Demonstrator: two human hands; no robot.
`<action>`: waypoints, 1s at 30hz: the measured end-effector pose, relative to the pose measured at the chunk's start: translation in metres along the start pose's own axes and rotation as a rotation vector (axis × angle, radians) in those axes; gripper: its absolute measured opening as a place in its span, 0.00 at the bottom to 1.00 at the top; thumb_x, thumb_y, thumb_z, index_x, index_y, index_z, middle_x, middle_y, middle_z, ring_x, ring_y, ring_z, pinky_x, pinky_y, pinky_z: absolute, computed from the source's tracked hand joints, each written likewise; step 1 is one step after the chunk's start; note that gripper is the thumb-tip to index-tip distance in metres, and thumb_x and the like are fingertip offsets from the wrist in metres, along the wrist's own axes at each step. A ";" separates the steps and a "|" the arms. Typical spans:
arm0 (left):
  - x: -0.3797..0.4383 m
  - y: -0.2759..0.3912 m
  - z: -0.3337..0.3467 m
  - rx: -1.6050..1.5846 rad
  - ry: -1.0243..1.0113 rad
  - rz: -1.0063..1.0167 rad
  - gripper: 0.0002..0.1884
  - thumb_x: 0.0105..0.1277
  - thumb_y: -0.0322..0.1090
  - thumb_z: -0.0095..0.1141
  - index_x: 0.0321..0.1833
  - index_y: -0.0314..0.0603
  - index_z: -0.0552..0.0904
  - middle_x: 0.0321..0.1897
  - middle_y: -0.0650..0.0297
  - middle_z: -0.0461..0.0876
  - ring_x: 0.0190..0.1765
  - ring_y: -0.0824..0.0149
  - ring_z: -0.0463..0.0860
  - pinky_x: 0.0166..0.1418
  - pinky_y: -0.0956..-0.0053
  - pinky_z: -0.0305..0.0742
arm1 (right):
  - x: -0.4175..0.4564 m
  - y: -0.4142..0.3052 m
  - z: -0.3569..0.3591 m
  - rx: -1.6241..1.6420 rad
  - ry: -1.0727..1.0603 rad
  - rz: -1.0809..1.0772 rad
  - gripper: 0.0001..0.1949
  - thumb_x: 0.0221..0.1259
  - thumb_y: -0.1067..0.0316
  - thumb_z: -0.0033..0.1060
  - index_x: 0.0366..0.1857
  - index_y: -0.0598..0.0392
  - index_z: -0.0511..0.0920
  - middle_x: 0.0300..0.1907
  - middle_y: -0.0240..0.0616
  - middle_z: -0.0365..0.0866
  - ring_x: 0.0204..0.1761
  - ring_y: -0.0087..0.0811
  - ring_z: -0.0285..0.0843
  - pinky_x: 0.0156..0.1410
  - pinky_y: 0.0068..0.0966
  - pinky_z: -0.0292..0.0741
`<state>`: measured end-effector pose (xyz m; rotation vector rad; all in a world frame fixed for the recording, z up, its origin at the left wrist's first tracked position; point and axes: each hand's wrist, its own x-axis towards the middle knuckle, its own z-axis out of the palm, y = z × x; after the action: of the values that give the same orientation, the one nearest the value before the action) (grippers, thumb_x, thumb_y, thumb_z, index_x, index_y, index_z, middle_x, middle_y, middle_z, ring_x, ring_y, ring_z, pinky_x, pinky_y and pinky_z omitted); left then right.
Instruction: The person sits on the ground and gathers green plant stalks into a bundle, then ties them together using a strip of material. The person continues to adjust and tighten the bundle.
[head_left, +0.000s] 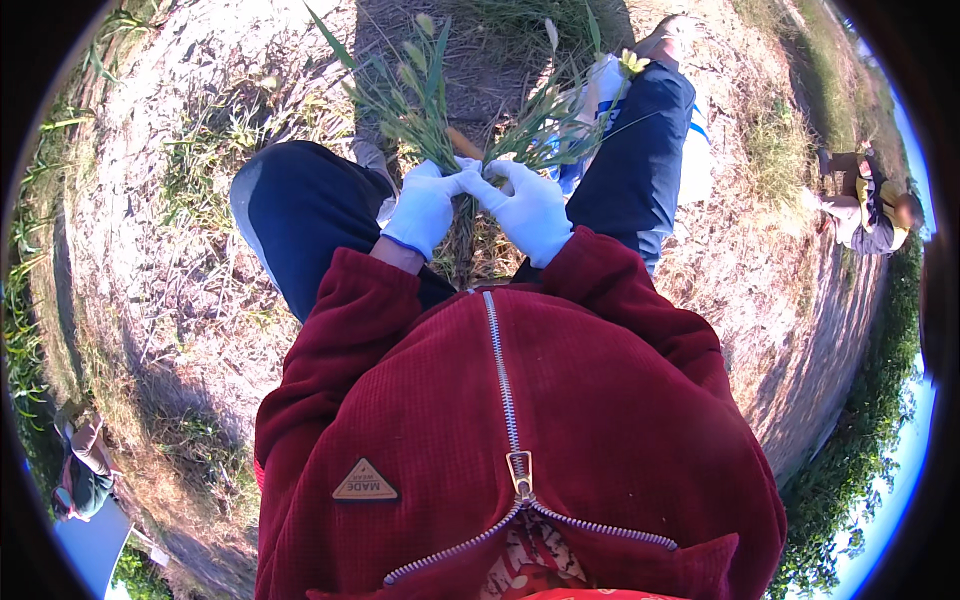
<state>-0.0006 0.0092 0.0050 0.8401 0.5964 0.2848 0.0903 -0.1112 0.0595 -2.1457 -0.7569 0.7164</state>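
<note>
White gloves cover both my hands, which meet between my spread knees around a bunch of green grass stems with seed heads (420, 90). My left hand (427, 199) grips the stems from the left side. From the right, my right hand (525, 202) grips the same bunch, its thumb against my left thumb. The leafy tops fan out beyond my hands in two sprays, and the stem ends hang below them. A brown stick-like piece, perhaps a wooden handle (465, 142), shows among the stems. A pale yellow flower (632, 64) stands at the right spray's far end.
A white and blue plastic bag or sack (694, 161) lies beside and behind my right leg. Dry straw and grass tufts (217, 142) cover the ground. One person (870, 202) is at the far right, another (86, 469) at the lower left. Leafy plants line the left rim.
</note>
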 end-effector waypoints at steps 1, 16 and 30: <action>0.001 -0.001 -0.001 -0.017 -0.012 -0.015 0.08 0.61 0.25 0.60 0.43 0.34 0.80 0.38 0.62 0.81 0.43 0.69 0.80 0.50 0.76 0.75 | 0.004 0.004 0.004 0.002 0.001 0.009 0.21 0.60 0.46 0.60 0.36 0.56 0.83 0.22 0.41 0.80 0.27 0.32 0.79 0.35 0.28 0.74; 0.006 -0.001 -0.003 -0.175 -0.006 -0.097 0.09 0.64 0.25 0.57 0.46 0.34 0.78 0.41 0.62 0.80 0.46 0.69 0.79 0.55 0.75 0.73 | 0.013 0.029 -0.010 0.287 -0.329 0.340 0.26 0.47 0.49 0.74 0.37 0.65 0.81 0.27 0.36 0.81 0.25 0.23 0.75 0.32 0.22 0.73; 0.001 0.008 0.004 -0.208 -0.137 -0.145 0.08 0.66 0.26 0.55 0.46 0.31 0.77 0.41 0.58 0.80 0.45 0.62 0.82 0.51 0.67 0.80 | 0.006 0.031 -0.002 0.790 -0.226 0.184 0.11 0.61 0.66 0.63 0.42 0.62 0.80 0.31 0.37 0.82 0.28 0.22 0.78 0.34 0.19 0.74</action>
<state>0.0020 0.0125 0.0128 0.6066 0.4873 0.1521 0.1042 -0.1250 0.0348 -1.4303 -0.2962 1.1415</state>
